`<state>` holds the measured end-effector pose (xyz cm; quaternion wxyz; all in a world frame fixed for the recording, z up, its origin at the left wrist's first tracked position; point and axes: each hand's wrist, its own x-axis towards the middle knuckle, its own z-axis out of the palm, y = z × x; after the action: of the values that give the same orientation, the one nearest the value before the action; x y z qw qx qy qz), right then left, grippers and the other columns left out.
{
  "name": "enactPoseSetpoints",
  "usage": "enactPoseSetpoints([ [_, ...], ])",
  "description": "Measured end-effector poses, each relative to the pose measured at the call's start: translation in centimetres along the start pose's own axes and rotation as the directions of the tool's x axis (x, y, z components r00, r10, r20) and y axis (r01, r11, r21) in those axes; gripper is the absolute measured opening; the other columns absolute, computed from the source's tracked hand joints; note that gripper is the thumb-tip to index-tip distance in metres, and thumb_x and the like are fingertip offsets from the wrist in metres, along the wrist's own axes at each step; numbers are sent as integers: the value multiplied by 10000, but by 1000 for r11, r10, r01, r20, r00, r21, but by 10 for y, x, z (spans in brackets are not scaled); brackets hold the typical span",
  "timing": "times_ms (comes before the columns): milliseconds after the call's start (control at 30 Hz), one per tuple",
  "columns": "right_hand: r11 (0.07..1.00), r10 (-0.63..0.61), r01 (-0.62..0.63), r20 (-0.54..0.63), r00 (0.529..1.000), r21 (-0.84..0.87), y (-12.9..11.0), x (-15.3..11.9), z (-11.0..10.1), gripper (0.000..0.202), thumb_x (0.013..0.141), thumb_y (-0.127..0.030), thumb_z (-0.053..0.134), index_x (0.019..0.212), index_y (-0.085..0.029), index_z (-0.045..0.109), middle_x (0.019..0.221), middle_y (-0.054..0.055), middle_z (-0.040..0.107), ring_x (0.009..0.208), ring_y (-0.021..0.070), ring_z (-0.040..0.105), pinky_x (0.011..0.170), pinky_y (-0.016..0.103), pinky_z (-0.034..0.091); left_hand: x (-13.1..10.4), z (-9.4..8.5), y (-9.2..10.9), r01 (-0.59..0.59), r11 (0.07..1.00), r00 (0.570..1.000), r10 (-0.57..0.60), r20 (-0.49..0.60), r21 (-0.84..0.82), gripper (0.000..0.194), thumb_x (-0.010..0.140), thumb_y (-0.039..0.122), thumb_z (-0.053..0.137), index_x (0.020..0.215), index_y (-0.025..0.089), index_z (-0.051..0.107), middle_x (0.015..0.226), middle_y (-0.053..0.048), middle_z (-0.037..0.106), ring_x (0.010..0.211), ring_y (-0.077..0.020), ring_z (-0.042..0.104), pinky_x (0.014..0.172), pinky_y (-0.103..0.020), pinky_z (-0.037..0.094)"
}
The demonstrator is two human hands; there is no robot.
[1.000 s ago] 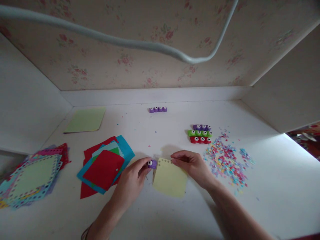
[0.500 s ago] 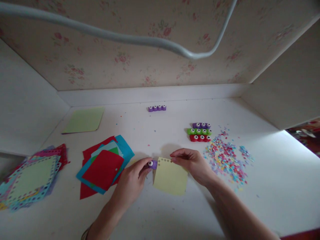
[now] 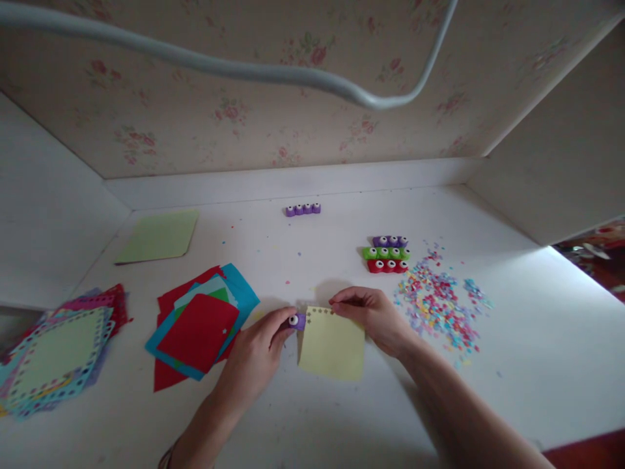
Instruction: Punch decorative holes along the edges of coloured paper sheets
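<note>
Left hand (image 3: 261, 345) is gripping a purple craft punch (image 3: 299, 321) at the left edge of a yellow paper sheet (image 3: 333, 345); the right hand (image 3: 374, 317) is pinching its top edge beside star-shaped holes (image 3: 326, 311). Coloured paper squares (image 3: 200, 332) are lying left, confetti (image 3: 442, 293) right.

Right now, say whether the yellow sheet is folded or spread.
Spread: the yellow sheet shows one broad face, no fold visible; the right hand pinches its far edge.

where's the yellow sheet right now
In the head view, the yellow sheet is below centre, right of the purple punch in the left hand, the right hand at its top edge.
</note>
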<state>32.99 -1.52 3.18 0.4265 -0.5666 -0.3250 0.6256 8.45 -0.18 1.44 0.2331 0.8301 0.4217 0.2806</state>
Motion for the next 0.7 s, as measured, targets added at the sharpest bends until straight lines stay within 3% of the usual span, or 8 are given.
enactPoseSetpoints([
  [300,996,60,-59,-5,998,68,-4,-2,0,268,603,-362,857,754,-178,734,706,21,712,582,132,614,543,253,440,0,1,2,-78,997,997,78,-2,18,276,963,183,530,1232,228,573,1149,-50,715,1035,-186,697,906,-303,588],
  [700,992,80,-81,16,997,99,-4,-4,0,248,617,-356,853,751,-179,741,708,22,715,582,131,614,552,255,439,1,0,4,-87,995,996,87,24,39,297,956,159,533,1241,238,554,1161,-52,706,1054,-198,686,923,-336,586],
])
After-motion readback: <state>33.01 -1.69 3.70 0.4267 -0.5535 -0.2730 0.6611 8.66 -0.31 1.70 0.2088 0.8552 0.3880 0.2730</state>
